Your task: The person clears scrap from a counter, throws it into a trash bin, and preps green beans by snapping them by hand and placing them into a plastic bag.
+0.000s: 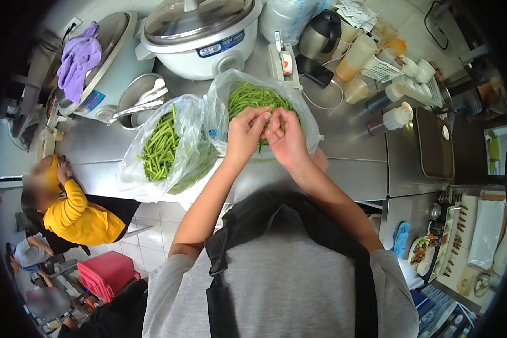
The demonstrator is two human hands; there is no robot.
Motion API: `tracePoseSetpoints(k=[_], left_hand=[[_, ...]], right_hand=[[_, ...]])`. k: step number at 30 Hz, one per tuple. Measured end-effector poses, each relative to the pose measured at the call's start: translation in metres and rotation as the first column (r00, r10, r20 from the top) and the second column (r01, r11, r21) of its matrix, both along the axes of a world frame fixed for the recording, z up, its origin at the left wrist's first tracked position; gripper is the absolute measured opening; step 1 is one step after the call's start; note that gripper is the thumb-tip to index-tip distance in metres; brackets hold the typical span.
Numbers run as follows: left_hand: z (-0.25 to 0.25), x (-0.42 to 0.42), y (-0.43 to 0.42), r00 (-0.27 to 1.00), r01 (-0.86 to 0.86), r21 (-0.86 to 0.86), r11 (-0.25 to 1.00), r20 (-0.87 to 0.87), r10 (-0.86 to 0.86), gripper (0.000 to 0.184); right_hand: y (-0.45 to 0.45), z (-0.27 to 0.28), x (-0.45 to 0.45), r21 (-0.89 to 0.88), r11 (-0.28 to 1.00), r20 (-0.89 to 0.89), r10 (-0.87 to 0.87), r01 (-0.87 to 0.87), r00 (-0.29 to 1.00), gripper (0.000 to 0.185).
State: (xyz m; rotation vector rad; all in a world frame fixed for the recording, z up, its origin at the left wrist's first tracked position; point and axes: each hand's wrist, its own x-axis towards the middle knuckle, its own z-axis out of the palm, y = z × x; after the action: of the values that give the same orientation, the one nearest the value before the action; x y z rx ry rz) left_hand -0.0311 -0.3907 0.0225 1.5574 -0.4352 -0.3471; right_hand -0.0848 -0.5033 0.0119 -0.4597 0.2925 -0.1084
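Note:
Both of my hands meet over an open plastic bag [222, 93] full of long green beans [248, 97]. My left hand [247, 132] pinches a green bean between thumb and fingers. Close against it, my right hand [287, 135] has its fingers curled at the same bean, which is mostly hidden by the fingertips. A short green end shows below the fingers. Left of my hands stands a second plastic bag [194, 121] holding shorter green bean pieces [160, 149].
Behind the bags sit a large rice cooker [197, 56] and a metal pot [138, 93] with spoons. Sauce bottles [391, 118], a kettle [320, 36] and a tray [434, 141] are at the right. A person in yellow [84, 217] leans at the counter's left end.

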Motion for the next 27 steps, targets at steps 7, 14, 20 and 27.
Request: tracePoseSetpoints(k=[7,14,20,27], left_hand=[[-0.003,0.016,0.016,0.961,-0.135,-0.193,0.972,-0.266,0.081,0.026],[-0.011,0.031,0.016,0.944,-0.173,-0.296,0.939,-0.321,0.074,0.026],[0.038,0.029,0.045,0.546,-0.321,0.394,0.861,0.82,-0.171,0.035],[0.04,0.028,0.051,0.785,-0.106,0.449,0.887,0.586,-0.202,0.02]], right_hand=[[-0.043,-0.012,0.008,-0.308,0.945,-0.17,0.059,-0.109,0.984,0.017],[-0.002,-0.015,-0.017,-0.622,0.579,-0.268,0.475,-0.527,0.838,0.03],[-0.011,-0.007,-0.006,-0.996,-0.016,-0.092,0.276,-0.091,0.957,0.023],[-0.021,0.029,0.014,-0.9,0.388,-0.099,0.26,-0.198,0.961,0.025]])
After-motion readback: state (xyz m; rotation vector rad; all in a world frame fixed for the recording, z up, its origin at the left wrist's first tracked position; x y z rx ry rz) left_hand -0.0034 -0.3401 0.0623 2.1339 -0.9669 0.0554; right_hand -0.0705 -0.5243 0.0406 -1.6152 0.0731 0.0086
